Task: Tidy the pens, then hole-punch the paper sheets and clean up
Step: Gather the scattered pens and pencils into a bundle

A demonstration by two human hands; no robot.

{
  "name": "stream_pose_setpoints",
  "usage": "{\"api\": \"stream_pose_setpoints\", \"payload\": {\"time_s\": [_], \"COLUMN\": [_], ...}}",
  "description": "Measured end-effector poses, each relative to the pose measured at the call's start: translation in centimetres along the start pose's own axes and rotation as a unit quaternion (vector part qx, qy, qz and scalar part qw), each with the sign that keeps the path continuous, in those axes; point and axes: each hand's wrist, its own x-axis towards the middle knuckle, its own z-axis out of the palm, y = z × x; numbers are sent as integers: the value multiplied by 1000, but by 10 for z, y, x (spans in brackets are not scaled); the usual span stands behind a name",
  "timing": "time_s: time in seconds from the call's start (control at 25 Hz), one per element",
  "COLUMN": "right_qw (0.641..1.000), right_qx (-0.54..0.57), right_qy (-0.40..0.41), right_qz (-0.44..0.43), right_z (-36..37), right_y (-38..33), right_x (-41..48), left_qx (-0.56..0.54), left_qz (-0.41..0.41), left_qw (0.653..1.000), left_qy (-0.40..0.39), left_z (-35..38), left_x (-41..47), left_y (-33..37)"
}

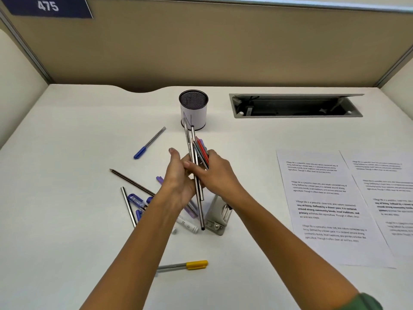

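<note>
your right grip (214, 173) curls round a bundle of pens (197, 153), tips aimed at the mesh pen cup (193, 109) just beyond, ready to drop in. your left grip (178, 177) cups against the bundle, probably squaring it; i cannot tell whether it closes. more loose pens (136, 200) lie on the bench (67, 220) below.

A black mesh pen cup (193, 109) wears a white band; one grey pen (182, 265) has a yellow cap, another (149, 143) blue.
</note>
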Motion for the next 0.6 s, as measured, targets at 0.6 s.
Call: {"api": "stream_pose_setpoints", "payload": {"time_s": [0.6], "right_qw": [932], "right_qx": [245], "right_qy": [247], "right_qz": [-104], "right_z": [-52], "right_y": [23], "right_x": [32], "left_qx": [310], "left_qz": [224], "left_qw": [915], "left_qy": [128], "left_z": [-20], "left_x": [-12], "left_y": [-11]}}
